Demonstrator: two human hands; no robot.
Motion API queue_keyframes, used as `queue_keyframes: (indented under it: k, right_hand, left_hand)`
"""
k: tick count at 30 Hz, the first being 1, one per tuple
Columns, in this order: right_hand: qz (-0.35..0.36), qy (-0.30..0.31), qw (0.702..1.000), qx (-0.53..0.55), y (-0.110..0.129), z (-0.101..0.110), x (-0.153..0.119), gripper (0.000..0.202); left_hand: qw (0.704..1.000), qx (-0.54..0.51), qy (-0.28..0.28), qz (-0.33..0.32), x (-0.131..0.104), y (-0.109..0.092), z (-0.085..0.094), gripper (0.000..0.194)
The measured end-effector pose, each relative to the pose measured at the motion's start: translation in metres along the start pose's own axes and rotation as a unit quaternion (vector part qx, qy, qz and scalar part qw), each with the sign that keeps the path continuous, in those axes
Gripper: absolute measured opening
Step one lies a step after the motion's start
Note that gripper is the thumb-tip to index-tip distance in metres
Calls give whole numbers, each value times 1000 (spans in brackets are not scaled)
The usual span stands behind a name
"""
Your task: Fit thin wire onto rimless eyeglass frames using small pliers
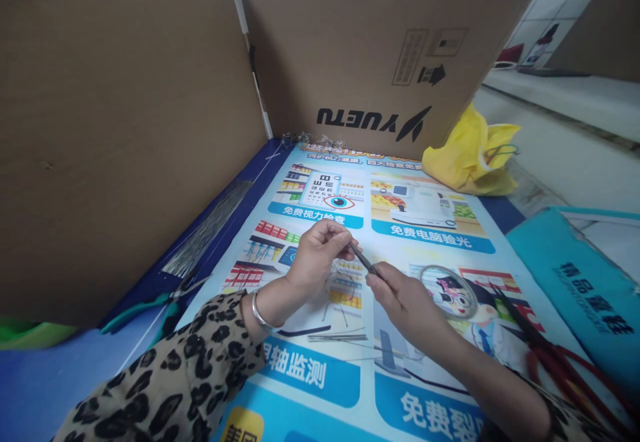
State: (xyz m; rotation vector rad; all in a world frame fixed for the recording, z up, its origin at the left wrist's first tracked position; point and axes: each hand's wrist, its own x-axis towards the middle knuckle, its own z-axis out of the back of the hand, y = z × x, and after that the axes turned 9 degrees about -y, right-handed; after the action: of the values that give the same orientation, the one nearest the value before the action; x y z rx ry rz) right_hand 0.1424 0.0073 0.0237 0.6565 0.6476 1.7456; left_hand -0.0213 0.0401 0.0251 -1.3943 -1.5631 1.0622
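Right hand (404, 299) holds tool (363, 259) by pinched left hand (320, 255) (yellow bag (463, 152) beyond).

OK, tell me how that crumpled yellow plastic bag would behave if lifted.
The crumpled yellow plastic bag would likely sag and fold, given its thin, creased sides. It may be light for its size, though its bulging lower part could hide contents that shift.

Left hand (320, 255) pinched; right hand (403, 292) curled, near left.

The person wears tan sleeves (185, 369) with black leopard spots and a plain silvery bangle (263, 314) on the left wrist.
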Motion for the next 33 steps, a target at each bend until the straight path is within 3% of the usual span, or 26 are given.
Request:
queue_keyframes:
  k: [7, 11, 14, 21, 25, 33]
  right_hand:
    - [28, -33, 992, -118, -7, 3, 1, 23]
    - [-34, 41, 998, 46, -7, 4, 0, 30]
    - [-87, 99, 974, 185, -2, 6, 1, 36]
    - [-140, 95, 943, 285, 8, 3, 1, 33]
    - [-135, 89, 948, 274, 5, -3, -2, 32]
    - [-52, 53, 993, 96, -2, -1, 0, 31]
  left_hand:
    - [999, -18, 26, 45, 0, -4, 1, 18]
    - [998, -24, 19, 55, 0, -2, 1, 19]
    - [998, -28, 8, 57, -1, 0, 0, 18]
    - [999, -26, -12, 41, -4, 4, -3, 16]
    - [999, -20, -14, 25, -5, 6, -2, 15]
    - [1000, 9, -23, 20, -3, 7, -2, 15]
